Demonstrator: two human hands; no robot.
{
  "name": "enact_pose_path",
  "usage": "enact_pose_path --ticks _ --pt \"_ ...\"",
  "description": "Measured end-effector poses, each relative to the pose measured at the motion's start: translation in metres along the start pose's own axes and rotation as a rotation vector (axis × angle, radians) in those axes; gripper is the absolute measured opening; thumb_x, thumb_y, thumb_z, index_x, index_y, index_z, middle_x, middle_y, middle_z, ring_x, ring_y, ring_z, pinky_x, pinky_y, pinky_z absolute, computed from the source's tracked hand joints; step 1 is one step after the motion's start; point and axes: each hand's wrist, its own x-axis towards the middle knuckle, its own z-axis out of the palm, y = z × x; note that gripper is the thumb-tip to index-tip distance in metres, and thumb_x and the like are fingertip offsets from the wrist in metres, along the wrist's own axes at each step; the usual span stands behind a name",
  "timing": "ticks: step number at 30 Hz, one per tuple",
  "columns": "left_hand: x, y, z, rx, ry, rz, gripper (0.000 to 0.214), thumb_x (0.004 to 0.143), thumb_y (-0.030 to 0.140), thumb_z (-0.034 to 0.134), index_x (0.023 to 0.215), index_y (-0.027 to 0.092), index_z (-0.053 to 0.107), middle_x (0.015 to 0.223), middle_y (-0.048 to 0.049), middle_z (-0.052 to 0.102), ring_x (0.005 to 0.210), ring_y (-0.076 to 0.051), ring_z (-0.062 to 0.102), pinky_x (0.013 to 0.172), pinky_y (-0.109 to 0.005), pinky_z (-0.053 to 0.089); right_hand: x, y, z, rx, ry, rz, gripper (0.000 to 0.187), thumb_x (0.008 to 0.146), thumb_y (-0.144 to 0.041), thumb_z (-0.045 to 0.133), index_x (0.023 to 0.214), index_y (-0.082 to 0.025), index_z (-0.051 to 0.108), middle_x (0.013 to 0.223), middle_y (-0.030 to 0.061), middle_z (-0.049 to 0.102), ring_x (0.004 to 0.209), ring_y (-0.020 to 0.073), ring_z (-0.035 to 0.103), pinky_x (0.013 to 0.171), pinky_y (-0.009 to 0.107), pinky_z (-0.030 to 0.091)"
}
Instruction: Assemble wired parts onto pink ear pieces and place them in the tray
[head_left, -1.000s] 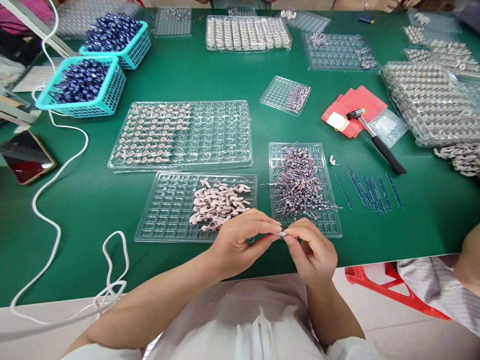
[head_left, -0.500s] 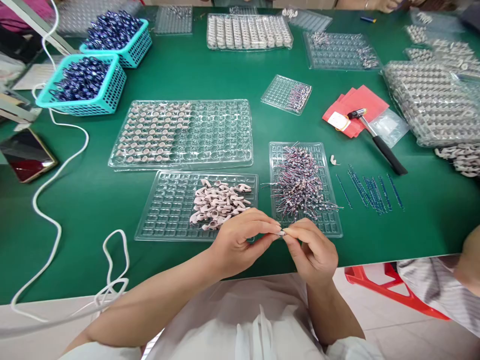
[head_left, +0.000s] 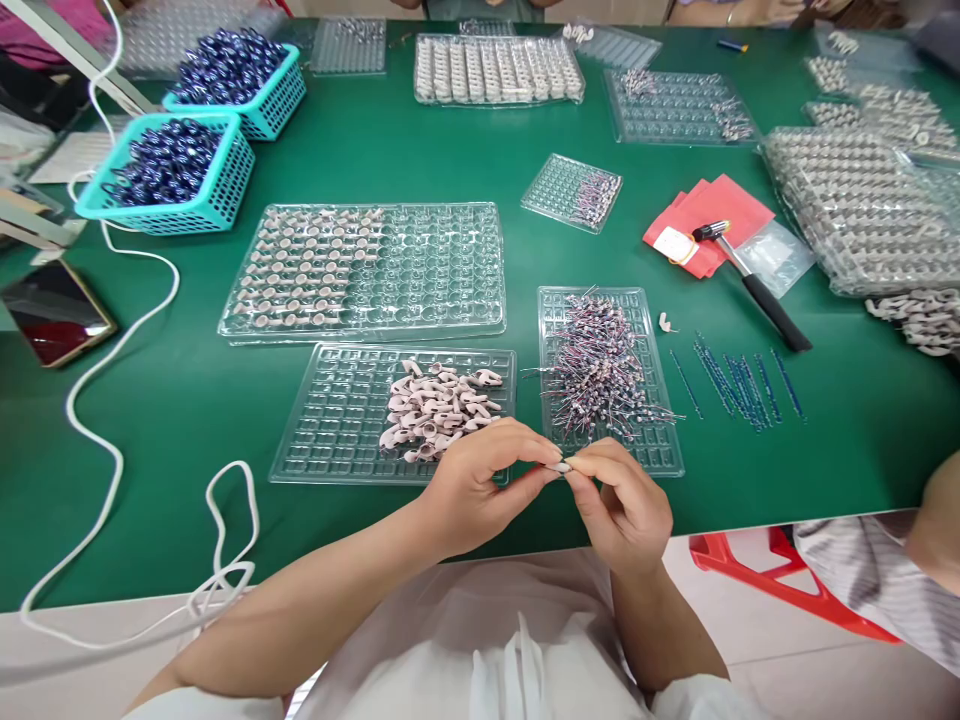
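Note:
My left hand (head_left: 487, 485) pinches a small white earbud shell (head_left: 559, 467) between thumb and forefinger. From the other side, the thumb and forefinger of my right hand (head_left: 624, 500) close on the same piece; the fingertips hide much of it. Just beyond my left hand, a heap of similar pale shells (head_left: 435, 410) lies on a clear plastic tray (head_left: 330, 430). Past my right hand, another clear tray (head_left: 664, 460) bears a pile of tiny wired parts (head_left: 600, 360). One loose white shell (head_left: 665, 322) rests on the green table to its right.
Farther back is a clear tray (head_left: 450, 265) part-filled with rows of shells. A hammer (head_left: 765, 295) lies by red packets (head_left: 705, 215) and thin blue strips (head_left: 742, 390). Turquoise baskets (head_left: 217, 205), a phone (head_left: 56, 312) and a white cable (head_left: 112, 460) are left. A person's sleeve (head_left: 877, 570) shows right.
Both hands stay together in nearly the same place. A little more of the white shell shows between the fingertips. The whole view has shifted slightly.

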Motion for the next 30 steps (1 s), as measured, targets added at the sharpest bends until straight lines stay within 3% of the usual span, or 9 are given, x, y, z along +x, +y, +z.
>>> enact_pose_path --ticks 8,11,14,17,21,23,26,30 --pt "-0.001 0.002 -0.001 -0.082 -0.021 -0.172 0.01 0.089 0.011 0.069 0.097 0.016 0.073 0.093 -0.0092 0.079 0.086 -0.019 0.073 0.08 -0.032 0.059 -0.002 0.001 -0.001 0.031 0.026 0.05 0.04 0.086 -0.001 0.063 0.118 -0.025 0.067 0.093 0.0044 0.07 0.081 0.0174 0.065 0.07 0.034 0.054" --pt "0.003 0.003 -0.011 -0.052 -0.015 -0.211 0.009 0.091 0.015 0.069 0.097 0.017 0.074 0.099 -0.0091 0.078 0.094 -0.02 0.073 0.086 -0.033 0.057 -0.003 0.001 -0.003 -0.005 0.044 0.08 0.037 0.087 -0.002 0.062 0.115 -0.025 0.068 0.092 0.004 0.071 0.084 0.0178 0.067 0.073 0.033 0.055" --pt "0.008 0.006 -0.036 0.066 0.007 -0.3 0.01 0.093 0.022 0.067 0.1 0.02 0.075 0.104 -0.0084 0.075 0.101 -0.021 0.07 0.09 -0.034 0.055 -0.007 0.002 -0.004 -0.068 0.089 0.115 0.029 0.089 -0.005 0.062 0.108 -0.025 0.071 0.09 0.0035 0.071 0.084 0.0178 0.067 0.074 0.032 0.055" --pt "0.008 0.01 -0.069 0.279 0.017 -0.43 0.016 0.095 0.029 0.063 0.104 0.022 0.075 0.1 -0.0073 0.07 0.092 -0.02 0.067 0.079 -0.032 0.055 -0.012 0.005 -0.005 -0.114 0.105 0.183 0.02 0.09 -0.013 0.064 0.103 -0.025 0.073 0.092 0.0043 0.072 0.084 0.018 0.068 0.068 0.028 0.055" --pt "-0.003 0.016 -0.102 0.471 -0.177 -0.568 0.022 0.096 0.036 0.061 0.108 0.025 0.075 0.104 -0.0067 0.07 0.097 -0.022 0.067 0.081 -0.033 0.055 -0.014 0.006 -0.004 -0.163 0.075 0.235 0.01 0.092 -0.024 0.066 0.098 -0.024 0.074 0.097 0.0056 0.074 0.083 0.0173 0.071 0.059 0.023 0.054" --pt "-0.004 0.015 -0.115 0.56 -0.192 -0.605 0.028 0.096 0.038 0.06 0.118 0.025 0.072 0.112 -0.0076 0.07 0.102 -0.024 0.067 0.084 -0.034 0.055 -0.013 0.004 -0.004 -0.197 0.08 0.259 0.011 0.092 -0.03 0.065 0.095 -0.024 0.074 0.098 0.0058 0.075 0.082 0.0172 0.072 0.062 0.021 0.055" --pt "0.008 0.001 -0.139 0.733 -0.018 -0.662 0.036 0.098 0.038 0.055 0.128 0.023 0.066 0.12 -0.0085 0.07 0.102 -0.023 0.067 0.083 -0.033 0.056 -0.01 0.003 -0.004 -0.232 0.055 0.244 0.017 0.092 -0.037 0.063 0.092 -0.023 0.074 0.097 0.0055 0.076 0.08 0.0169 0.073 0.063 0.02 0.057" --pt "0.05 -0.039 -0.176 0.885 0.174 -0.726 0.031 0.098 0.027 0.055 0.126 0.017 0.066 0.124 -0.0124 0.068 0.108 -0.026 0.066 0.094 -0.038 0.053 -0.007 0.009 -0.007 -0.27 0.018 0.153 0.018 0.092 -0.038 0.063 0.091 -0.024 0.073 0.094 0.0046 0.078 0.072 0.0165 0.074 0.058 0.019 0.058"
